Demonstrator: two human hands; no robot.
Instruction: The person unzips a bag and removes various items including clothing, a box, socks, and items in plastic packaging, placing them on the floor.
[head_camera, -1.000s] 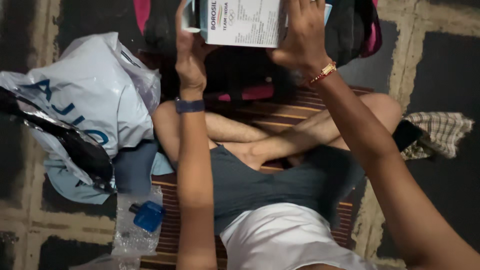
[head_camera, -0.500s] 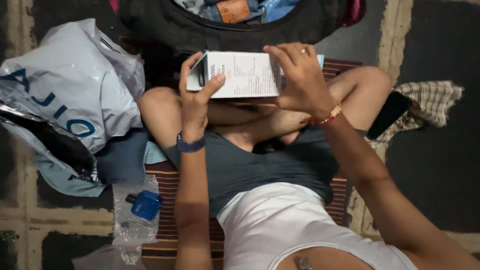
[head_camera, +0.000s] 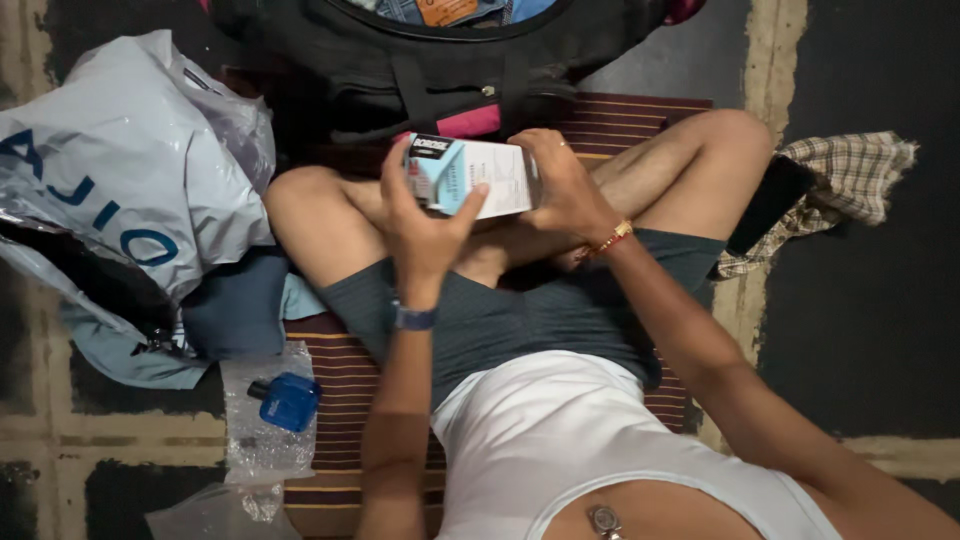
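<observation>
Together we grip a small white and light-blue carton (head_camera: 470, 175) over our crossed legs, the left hand (head_camera: 425, 225) clasping its near end and the right hand (head_camera: 565, 185) wrapped round its far end. Beneath us lies a striped mat (head_camera: 340, 385) on a dark floor with pale bands (head_camera: 770, 60). Beyond the hands sits an open black bag (head_camera: 430, 60). Left of the left hand rest a grey plastic sack (head_camera: 120, 160) and a blue bottle (head_camera: 288, 400) on clear wrap; right of the right hand, a checked cloth (head_camera: 850, 175).
</observation>
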